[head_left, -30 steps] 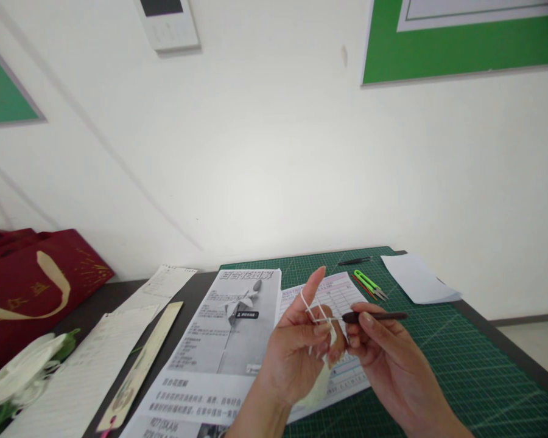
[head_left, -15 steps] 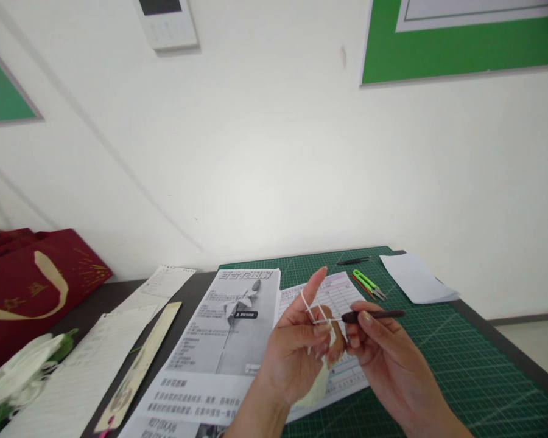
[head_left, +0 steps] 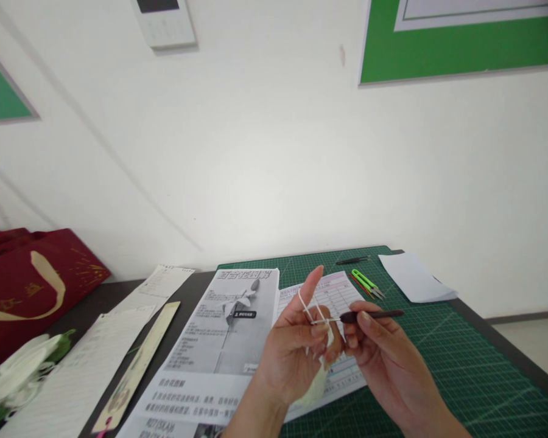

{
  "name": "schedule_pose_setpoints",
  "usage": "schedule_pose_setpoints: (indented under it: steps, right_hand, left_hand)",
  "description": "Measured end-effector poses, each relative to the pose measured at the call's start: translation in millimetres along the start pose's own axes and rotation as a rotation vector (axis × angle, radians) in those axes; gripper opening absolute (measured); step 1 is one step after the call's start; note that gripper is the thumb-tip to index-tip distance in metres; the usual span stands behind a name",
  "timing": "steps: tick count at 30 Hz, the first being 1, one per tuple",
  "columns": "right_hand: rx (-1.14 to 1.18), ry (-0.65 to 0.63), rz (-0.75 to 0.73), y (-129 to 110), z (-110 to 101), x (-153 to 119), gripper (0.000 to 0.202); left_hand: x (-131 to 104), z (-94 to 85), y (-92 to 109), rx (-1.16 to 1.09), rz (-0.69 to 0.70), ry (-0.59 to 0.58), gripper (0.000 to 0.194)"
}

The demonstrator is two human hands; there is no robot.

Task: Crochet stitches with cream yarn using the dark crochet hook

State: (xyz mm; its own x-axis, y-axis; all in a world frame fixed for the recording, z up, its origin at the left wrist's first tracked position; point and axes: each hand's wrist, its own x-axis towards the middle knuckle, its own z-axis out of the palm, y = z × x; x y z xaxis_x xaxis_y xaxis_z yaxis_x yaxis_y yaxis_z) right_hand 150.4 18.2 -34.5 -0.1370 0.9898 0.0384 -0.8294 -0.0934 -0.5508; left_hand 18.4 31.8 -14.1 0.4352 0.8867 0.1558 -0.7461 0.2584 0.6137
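My right hand (head_left: 381,347) is closed around the dark handle of a crochet hook (head_left: 378,314), whose thin metal shaft points left. White yarn (head_left: 306,302) loops over the raised index finger of my left hand (head_left: 296,347) and runs down to the hook's shaft. The thumb and other fingers of that hand pinch a pale cream crocheted piece (head_left: 317,386), which hangs below them. My fingers hide much of the piece and its stitches. Under both hands lies a printed form (head_left: 335,292) on the green cutting mat (head_left: 456,359).
Green thread snips (head_left: 366,281) and black tweezers (head_left: 352,260) lie beyond my hands. White paper (head_left: 415,280) is at the right. To the left are a printed pattern sheet (head_left: 237,340), a bookmark-like strip (head_left: 139,365), lined papers (head_left: 86,365), a white flower (head_left: 18,371) and red gift bags (head_left: 22,274).
Both hands and the hook keep nearly the same pose. The whole view has shifted very slightly; the yarn still loops over the left index finger.
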Motion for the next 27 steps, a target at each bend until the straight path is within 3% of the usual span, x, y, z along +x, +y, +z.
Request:
schedule_pose_setpoints:
  steps: [27]
  right_hand:
    - [0.034, -0.029, 0.015, -0.8, 4.7, -0.4, 0.012]
  left_hand:
    - [-1.5, 4.7, 4.9, -0.018, -0.021, -0.065, 0.06]
